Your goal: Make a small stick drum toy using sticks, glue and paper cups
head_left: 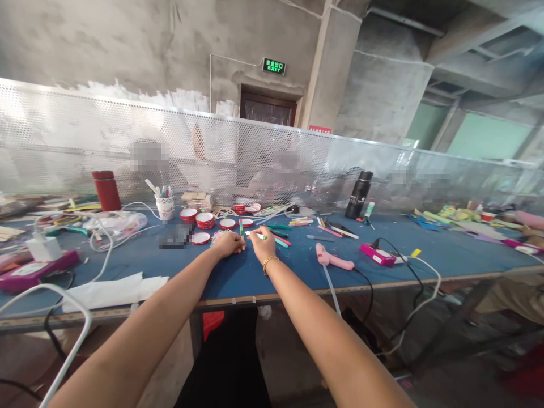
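Head view, containers: a white cup point(165, 207) stands at the back of the blue table point(238, 272), stuffed with pens and a pale stick that lean out over its rim.
Shallow lids: several round red-rimmed tubs point(204, 220) with white insides sit in a loose cluster just right of the cup; what they hold cannot be made out.
Flasks: a red flask point(106, 190) stands upright left of the cup, a black flask point(359, 194) upright well to the right, both capped.
Bag: a clear plastic bag point(123, 222) lies between the red flask and the cup, contents blurred.
Thing in hand: a slim green-and-white marker point(256, 235), lying nearly level just above the table top, between the two hands.
Right hand: the right hand point(262, 242) pinches the marker with fingertips; a gold bracelet point(268, 262) circles the wrist.
Left hand: the left hand point(229, 244) is curled knuckles-up on the table, touching the marker's left end; whether it grips anything beneath cannot be told.
Nearby: a pink glue gun point(334, 260) lies right of the hands with its cable running off the edge; a magenta box point(377, 254) sits beyond it.
Hard to see: a blurred patch point(175, 236) covers something left of the hands; figures behind the perforated metal screen point(297, 164) are only hazy shapes; the table's far ends are cut off.
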Demonstrator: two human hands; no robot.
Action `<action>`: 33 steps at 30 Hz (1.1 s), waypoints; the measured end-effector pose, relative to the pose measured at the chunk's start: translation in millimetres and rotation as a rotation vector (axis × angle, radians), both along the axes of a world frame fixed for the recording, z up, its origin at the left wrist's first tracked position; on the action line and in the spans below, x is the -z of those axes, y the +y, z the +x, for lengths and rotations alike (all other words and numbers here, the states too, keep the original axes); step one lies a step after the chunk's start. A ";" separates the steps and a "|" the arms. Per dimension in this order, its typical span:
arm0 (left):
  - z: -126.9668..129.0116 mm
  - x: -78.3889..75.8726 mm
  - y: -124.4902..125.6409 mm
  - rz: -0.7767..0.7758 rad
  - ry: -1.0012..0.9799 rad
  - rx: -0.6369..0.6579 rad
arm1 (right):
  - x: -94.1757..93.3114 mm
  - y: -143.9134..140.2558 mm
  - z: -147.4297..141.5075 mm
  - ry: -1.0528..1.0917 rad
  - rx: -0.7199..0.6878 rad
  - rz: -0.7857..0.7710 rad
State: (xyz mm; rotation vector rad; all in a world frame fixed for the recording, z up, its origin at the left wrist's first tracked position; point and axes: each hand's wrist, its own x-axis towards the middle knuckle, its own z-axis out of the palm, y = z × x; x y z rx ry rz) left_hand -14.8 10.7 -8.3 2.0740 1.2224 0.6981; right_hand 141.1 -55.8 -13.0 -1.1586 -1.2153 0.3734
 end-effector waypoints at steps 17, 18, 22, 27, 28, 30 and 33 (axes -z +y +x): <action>0.7 -4.6 -5.6 0.003 0.016 -0.024 | 1.3 1.5 -1.6 -0.025 -0.054 0.018; 0.7 -4.7 -5.8 0.003 0.017 -0.025 | 1.5 1.6 -1.6 -0.029 -0.053 0.018; 1.2 -4.0 -4.9 0.000 0.022 -0.039 | 1.8 1.8 -0.1 -0.037 -0.009 -0.004; 1.2 -3.1 -4.0 -0.001 0.012 -0.026 | 2.4 3.1 -0.8 -0.013 -0.028 0.022; 1.0 -3.2 -4.1 0.003 0.010 -0.024 | 2.5 3.4 -1.2 -0.015 -0.042 0.028; 0.9 -3.5 -4.3 0.009 0.013 -0.022 | 2.6 3.5 -1.4 -0.025 -0.051 0.024; 0.9 -4.2 -4.6 -0.001 0.010 -0.032 | 2.0 2.8 -0.6 -0.030 -0.012 -0.006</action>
